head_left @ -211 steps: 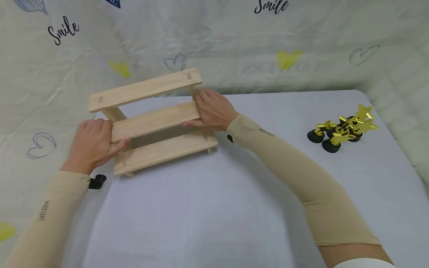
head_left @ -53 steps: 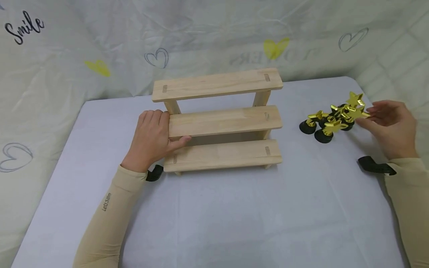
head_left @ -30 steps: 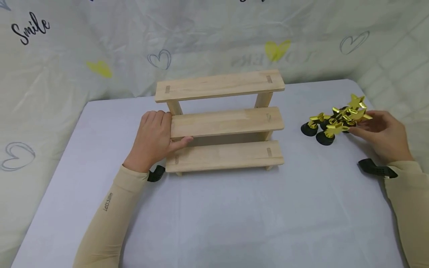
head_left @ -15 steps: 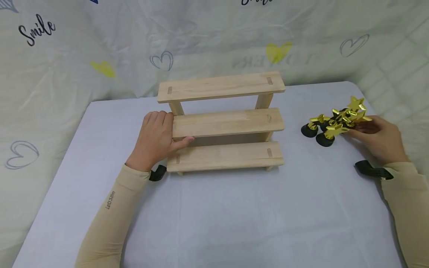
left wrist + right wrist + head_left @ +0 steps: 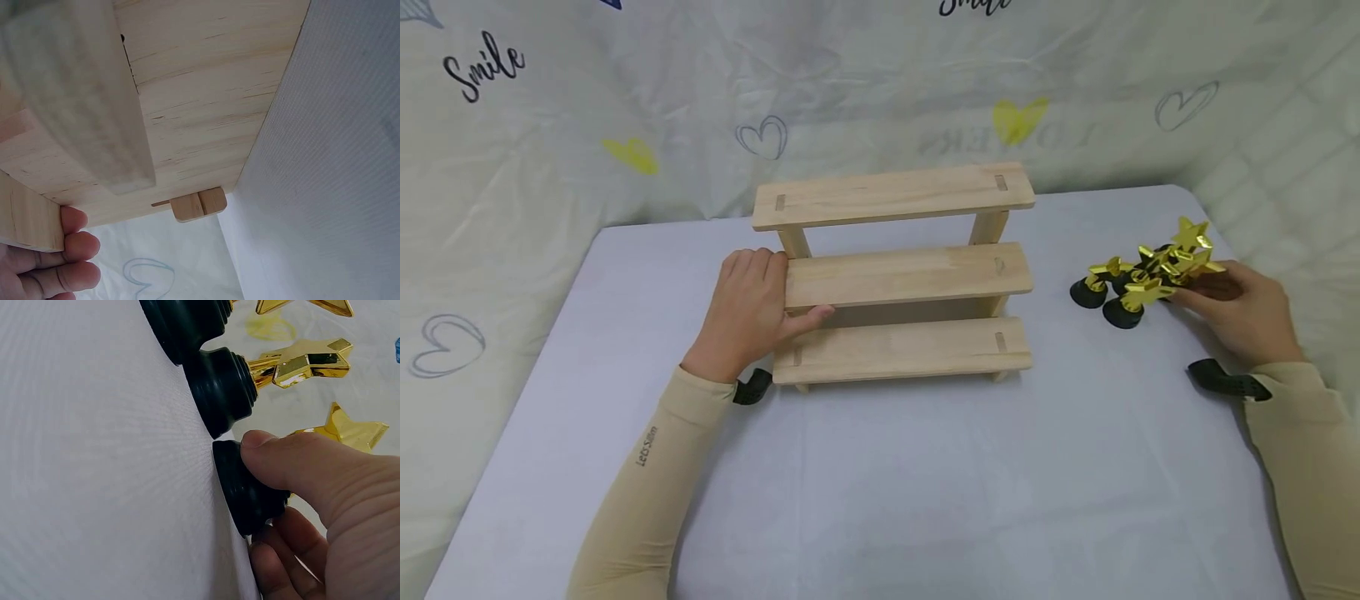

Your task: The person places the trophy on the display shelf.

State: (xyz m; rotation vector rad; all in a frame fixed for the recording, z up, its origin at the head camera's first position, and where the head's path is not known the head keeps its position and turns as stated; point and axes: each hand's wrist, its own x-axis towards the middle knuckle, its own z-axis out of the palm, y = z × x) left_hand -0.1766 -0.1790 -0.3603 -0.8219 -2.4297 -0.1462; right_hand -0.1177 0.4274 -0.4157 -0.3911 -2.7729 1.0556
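Note:
My left hand [image 5: 737,312] grips the left end of the middle board of a three-tier wooden display rack [image 5: 910,273]. Its thumb lies along the board's front edge; in the left wrist view its fingertips [image 5: 81,247] curl round the wood. At the right, my right hand [image 5: 1247,312] is at a cluster of small gold star trophies [image 5: 1146,292] with black bases. The right wrist view shows its thumb and fingers pinching the black base of one star trophy [image 5: 234,481], which stands on the table. Another trophy [image 5: 222,390] stands right beside it.
The rack stands upright on a white-covered table [image 5: 910,483], near its back edge. A pale printed curtain [image 5: 865,83] hangs behind the table. Black wrist camera mounts [image 5: 1228,382] stick out from both wrists. The trophies stand crowded together.
Earlier both hands held the rack farther left; it has since moved right and sits squarer. The right hand left it, reached the trophies and closed on one. The left hand keeps its grip.

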